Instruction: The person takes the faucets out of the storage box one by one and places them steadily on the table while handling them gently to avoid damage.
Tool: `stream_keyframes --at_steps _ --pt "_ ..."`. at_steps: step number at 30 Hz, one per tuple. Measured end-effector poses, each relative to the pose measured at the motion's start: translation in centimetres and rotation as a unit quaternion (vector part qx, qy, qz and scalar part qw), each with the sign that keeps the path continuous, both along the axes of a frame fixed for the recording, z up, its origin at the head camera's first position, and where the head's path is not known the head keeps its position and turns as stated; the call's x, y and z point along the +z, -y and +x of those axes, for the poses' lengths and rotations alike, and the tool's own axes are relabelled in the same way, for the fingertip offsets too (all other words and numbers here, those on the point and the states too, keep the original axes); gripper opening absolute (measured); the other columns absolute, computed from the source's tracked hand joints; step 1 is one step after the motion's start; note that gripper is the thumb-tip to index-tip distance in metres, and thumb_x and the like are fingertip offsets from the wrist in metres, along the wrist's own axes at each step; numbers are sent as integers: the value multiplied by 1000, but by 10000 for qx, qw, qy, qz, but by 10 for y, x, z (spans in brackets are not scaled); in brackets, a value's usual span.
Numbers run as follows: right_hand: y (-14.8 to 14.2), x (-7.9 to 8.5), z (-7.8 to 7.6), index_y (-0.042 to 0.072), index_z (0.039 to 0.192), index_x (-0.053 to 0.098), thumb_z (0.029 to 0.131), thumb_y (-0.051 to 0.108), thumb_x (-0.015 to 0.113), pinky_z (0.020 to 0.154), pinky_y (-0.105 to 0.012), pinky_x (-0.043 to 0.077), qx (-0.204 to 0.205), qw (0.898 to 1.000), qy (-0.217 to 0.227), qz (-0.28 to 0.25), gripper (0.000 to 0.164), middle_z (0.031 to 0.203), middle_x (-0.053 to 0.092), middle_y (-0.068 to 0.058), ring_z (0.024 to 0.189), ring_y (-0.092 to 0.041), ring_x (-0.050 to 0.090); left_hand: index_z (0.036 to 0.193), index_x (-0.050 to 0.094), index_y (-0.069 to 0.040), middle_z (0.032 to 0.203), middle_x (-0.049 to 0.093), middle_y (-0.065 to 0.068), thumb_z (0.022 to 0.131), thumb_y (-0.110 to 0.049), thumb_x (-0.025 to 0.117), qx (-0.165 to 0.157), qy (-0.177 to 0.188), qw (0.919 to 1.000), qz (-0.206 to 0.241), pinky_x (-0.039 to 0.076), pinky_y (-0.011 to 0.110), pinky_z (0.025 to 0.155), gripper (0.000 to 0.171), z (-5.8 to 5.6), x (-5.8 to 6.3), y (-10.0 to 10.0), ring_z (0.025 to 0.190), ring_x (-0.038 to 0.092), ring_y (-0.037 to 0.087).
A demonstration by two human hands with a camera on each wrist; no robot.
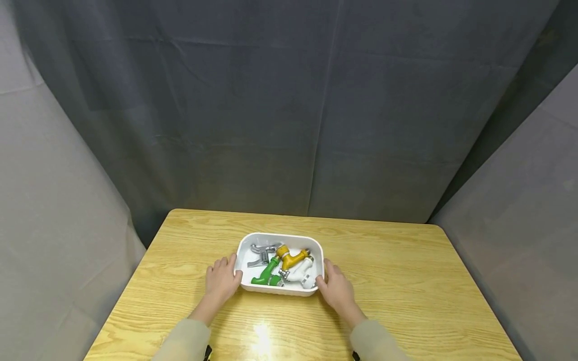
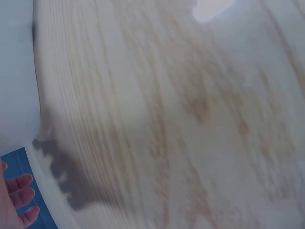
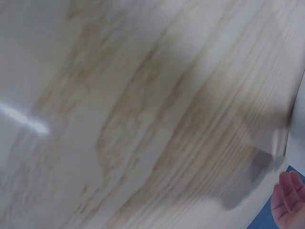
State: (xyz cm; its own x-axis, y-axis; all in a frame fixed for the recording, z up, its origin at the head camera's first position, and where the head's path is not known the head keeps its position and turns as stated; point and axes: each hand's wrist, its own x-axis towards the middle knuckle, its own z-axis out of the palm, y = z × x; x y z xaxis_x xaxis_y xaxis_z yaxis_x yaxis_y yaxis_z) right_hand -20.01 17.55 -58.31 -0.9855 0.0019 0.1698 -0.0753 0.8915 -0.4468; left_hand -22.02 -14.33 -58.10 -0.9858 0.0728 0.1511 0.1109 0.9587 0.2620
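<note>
A white tray (image 1: 280, 291) sits on the wooden table with several water taps in it. They are a chrome tap (image 1: 264, 254), a yellow tap (image 1: 291, 259), a green tap (image 1: 268, 273) and a white tap (image 1: 300, 273), lying close together. At the tray's left end my left hand (image 1: 222, 281) holds the side, thumb over the rim and fingers outside. My right hand (image 1: 336, 291) holds the opposite end, its thumb also over the rim. In the wrist views, fingers of the left hand (image 2: 19, 200) and right hand (image 3: 290, 198) show beside the tray's wall.
The light wooden table (image 1: 406, 291) extends on both sides of the tray. A dark grey curtain (image 1: 271, 125) hangs behind it, with paler cloth (image 1: 58, 200) at the left and a grey cloth panel (image 1: 519, 200) at the right.
</note>
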Motion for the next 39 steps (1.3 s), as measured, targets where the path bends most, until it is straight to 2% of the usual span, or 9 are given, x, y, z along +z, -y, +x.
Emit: stream_keyframes --at_steps 9,16,24,39 --pt "15 -2 4 4 131 44 84 29 55 67 -48 49 98 9999 -141 5 54 109 60 -19 89 -36 61 129 45 -9 108 56 18 86 -33 46 34 -91 10000 8 37 49 78 49 5 -1 15 98 50 34" --pt "27 -2 7 3 130 45 85 30 54 63 -46 49 217 9994 -262 45 53 108 61 -19 86 -35 62 126 46 -9 104 56 17 85 -32 47 75 -177 9998 -28 37 48 75 47 9 -2 28 95 50 34" --pt "40 1 13 4 130 44 86 30 52 59 -43 48 291 9993 -227 56 52 103 61 -18 78 -34 62 130 46 -7 113 56 19 86 -31 47 111 -177 9998 16 38 50 78 49 14 -4 42 103 50 36" --pt "60 -1 16 3 130 42 86 30 52 64 -45 49 397 9991 -104 -55 52 104 60 -18 82 -34 62 131 44 -6 115 55 20 86 -31 48 150 -178 9997 71 38 50 81 51 19 -7 61 105 49 36"
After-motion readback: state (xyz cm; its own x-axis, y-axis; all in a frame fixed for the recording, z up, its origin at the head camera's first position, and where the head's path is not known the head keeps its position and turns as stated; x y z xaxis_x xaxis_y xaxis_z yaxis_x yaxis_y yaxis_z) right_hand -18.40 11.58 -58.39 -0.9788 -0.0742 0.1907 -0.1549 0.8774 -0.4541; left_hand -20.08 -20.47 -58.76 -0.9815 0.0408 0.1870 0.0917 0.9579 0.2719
